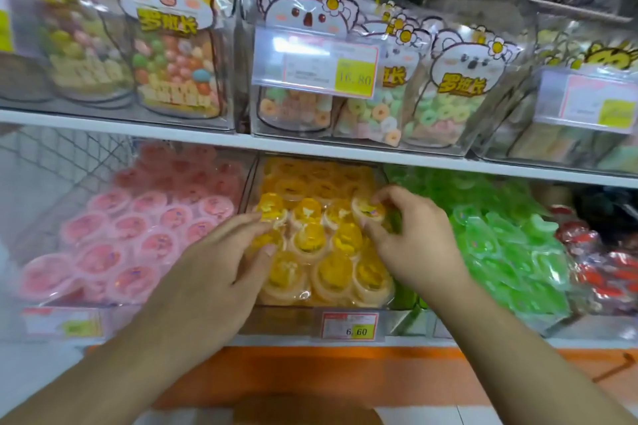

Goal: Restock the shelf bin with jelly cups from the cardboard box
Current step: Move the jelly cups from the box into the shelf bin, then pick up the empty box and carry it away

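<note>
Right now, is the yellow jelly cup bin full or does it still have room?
Nearly full. Yellow jelly cups fill the clear bin from front wall to back, stacked in layers.

Upper shelf: clear bins of bagged candy, fox-print bag [169,45] left, koala-print bags [459,86] of ring gummies centre-right, price tag 16.80 [316,62]. Lower shelf: pink cups [138,217] left, green jellies [500,235] right, red packets [600,269] far right.
</note>
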A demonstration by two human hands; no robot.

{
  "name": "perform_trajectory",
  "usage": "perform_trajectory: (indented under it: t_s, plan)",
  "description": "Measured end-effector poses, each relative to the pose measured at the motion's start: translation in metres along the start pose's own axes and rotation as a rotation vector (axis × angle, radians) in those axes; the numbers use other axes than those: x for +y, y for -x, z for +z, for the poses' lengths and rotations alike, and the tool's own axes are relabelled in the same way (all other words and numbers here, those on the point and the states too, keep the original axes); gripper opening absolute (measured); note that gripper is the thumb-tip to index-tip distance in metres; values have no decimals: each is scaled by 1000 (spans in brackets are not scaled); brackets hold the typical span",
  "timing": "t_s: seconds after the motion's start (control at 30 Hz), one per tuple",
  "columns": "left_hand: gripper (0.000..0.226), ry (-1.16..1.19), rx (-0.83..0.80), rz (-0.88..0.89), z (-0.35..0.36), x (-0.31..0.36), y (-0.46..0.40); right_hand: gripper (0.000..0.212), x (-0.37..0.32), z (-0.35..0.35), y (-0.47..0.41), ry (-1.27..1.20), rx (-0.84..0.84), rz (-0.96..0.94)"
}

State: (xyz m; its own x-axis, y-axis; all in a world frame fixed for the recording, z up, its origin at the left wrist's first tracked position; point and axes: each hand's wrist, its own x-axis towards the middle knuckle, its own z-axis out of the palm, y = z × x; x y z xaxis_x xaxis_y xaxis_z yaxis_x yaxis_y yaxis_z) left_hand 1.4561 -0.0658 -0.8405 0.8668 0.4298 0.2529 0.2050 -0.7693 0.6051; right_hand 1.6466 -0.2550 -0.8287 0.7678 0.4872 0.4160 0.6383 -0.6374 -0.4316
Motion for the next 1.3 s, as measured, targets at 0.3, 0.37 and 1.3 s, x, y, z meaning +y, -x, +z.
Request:
perform_trajectory:
  t_s: [0.3, 0.37, 1.3]
  plan:
    - [54, -23, -44, 3, 5, -8, 2, 21, 5, 9, 5, 25, -71, -23]
    - [54, -30, -45, 8, 6, -8, 2, 22, 6, 8, 6, 28, -90, -31]
    - [34, 99, -369, -214, 77, -38, 163, 40, 16, 7, 229, -32, -472, 246]
